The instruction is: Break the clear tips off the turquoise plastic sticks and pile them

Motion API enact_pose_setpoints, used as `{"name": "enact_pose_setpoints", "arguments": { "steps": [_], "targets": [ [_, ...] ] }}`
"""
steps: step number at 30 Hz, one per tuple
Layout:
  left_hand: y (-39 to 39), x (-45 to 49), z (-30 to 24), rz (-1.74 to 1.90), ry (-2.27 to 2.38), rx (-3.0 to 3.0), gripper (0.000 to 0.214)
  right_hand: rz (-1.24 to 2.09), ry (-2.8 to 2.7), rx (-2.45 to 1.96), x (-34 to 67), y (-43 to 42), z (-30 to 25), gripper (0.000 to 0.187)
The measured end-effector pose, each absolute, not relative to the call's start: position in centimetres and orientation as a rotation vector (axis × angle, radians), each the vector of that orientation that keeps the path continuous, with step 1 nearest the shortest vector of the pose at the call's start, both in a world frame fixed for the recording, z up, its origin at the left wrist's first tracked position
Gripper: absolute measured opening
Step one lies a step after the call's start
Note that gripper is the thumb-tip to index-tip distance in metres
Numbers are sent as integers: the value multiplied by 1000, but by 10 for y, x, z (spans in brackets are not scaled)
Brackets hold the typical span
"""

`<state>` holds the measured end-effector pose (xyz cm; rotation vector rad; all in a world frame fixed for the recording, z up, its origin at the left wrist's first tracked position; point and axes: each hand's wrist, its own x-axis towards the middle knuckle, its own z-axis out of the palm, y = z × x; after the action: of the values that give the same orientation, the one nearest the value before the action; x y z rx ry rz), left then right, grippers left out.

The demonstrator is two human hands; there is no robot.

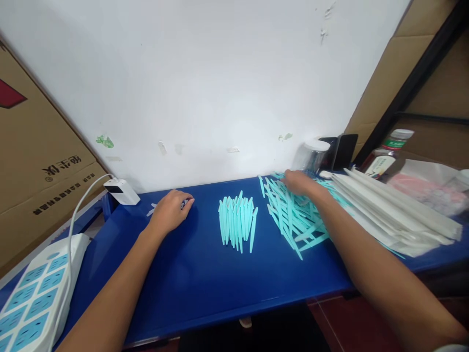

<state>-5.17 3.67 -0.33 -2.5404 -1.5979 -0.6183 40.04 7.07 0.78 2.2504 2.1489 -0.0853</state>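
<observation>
My left hand [171, 211] rests on the blue table [190, 278], fingers curled over a few small pale pieces I cannot name. A neat bundle of turquoise plastic sticks [237, 222] lies in the middle of the table. My right hand [298, 182] reaches into a loose heap of the same turquoise sticks [293, 220] at the right, fingers bent down among them; whether it grips any is hidden.
A stack of white paper sleeves [395, 215] lies right of the heap. A clear jar [311, 155], a dark phone [344, 150] and a bottle [388, 152] stand at the back right. A white charger [121, 190] and a power strip [36, 298] sit left, beside cardboard boxes [32, 166].
</observation>
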Motion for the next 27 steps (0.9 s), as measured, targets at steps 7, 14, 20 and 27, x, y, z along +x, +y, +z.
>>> {"name": "enact_pose_setpoints", "arguments": {
  "steps": [7, 14, 20, 27],
  "targets": [
    [33, -46, -1, -698, -1598, -2571, 34, 112, 2383, 2413, 405, 51, 41, 43],
    [7, -10, 6, -1213, -1630, -2648, 38, -656, 3107, 1715, 332, 4, 56, 47],
    [-22, 18, 9, -1294, -1413, -2839, 37, -1065, 3165, 1276, 271, -22, 32, 46],
    [-20, 21, 4, -1212, -1341, -2781, 50, -1301, 3143, 1389, 268, -25, 27, 47]
  ]
}}
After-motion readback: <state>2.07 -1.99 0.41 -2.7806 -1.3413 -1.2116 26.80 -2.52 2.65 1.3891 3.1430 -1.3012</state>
